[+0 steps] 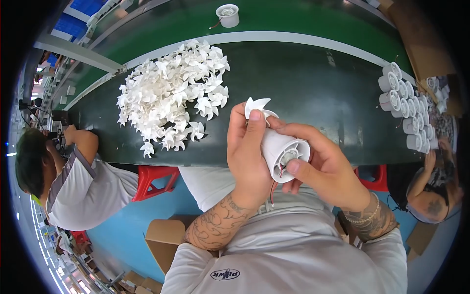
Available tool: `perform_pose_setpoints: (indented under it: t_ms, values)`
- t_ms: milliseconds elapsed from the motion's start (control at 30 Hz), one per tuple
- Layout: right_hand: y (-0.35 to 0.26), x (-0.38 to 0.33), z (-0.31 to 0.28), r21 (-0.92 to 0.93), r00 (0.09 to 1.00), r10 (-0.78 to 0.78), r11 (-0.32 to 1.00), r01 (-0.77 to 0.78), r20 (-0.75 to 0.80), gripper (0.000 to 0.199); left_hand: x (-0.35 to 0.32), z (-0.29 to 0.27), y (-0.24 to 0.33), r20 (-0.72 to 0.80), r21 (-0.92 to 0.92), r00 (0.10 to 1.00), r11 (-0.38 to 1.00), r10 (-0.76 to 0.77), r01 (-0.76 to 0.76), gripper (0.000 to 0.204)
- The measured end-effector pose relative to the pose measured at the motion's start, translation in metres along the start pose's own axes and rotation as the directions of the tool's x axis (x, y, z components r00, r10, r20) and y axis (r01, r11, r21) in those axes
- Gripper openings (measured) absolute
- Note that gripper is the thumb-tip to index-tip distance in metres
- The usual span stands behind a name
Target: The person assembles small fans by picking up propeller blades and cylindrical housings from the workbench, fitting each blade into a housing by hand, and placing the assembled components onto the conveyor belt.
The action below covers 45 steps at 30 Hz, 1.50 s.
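So the left hand (pixel 247 159) has a little white fan (pixel 256 105) pinched between thumb and fingers, right by one end of a white cup (pixel 276 147). The right hand (pixel 330 169) has its fingers curled around the cup, thumb at the open end, red wire (pixel 272 192) dangling below. All that's at the table's (pixel 293 73) near edge, fan pile (pixel 164 98) left, rows of cups (pixel 411 108) right.

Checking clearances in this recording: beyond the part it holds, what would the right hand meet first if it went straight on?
Beyond the white housing, the right hand would probably meet the left hand first, though depth is hard to judge.
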State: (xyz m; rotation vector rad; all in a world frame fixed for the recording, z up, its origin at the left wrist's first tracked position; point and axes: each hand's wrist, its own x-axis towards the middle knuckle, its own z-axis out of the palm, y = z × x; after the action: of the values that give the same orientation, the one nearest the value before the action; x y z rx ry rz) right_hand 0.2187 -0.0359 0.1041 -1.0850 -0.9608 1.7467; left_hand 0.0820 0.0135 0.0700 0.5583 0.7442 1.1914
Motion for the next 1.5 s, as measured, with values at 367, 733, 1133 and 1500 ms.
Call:
perform_pose_setpoints:
  t_ms: [367, 733, 1133, 1500]
  values:
    - [-0.019, -0.017, -0.011, 0.094, 0.997, 0.078, 0.993, -0.078, 0.005, 0.048, 0.000, 0.024, 0.003, 0.082, 0.108, 0.990, 0.989, -0.115, 0.106, 0.023]
    - [-0.010, -0.050, -0.041, 0.239, 0.980, 0.027, 0.971, 0.021, -0.197, 0.041, 0.009, 0.051, -0.040, 0.307, 0.258, 0.948, 0.966, -0.087, 0.006, 0.022]
    - [0.011, -0.067, -0.096, 0.278, 0.956, -0.123, 0.940, 0.198, -0.265, 0.043, 0.028, 0.096, -0.076, 0.345, 0.482, 0.926, 0.875, -0.150, -0.038, 0.019]
    - [0.051, -0.094, -0.146, 0.363, 0.913, -0.214, 0.867, 0.341, -0.348, 0.053, 0.043, 0.139, -0.139, 0.522, 0.493, 0.815, 0.869, -0.251, -0.049, 0.021]
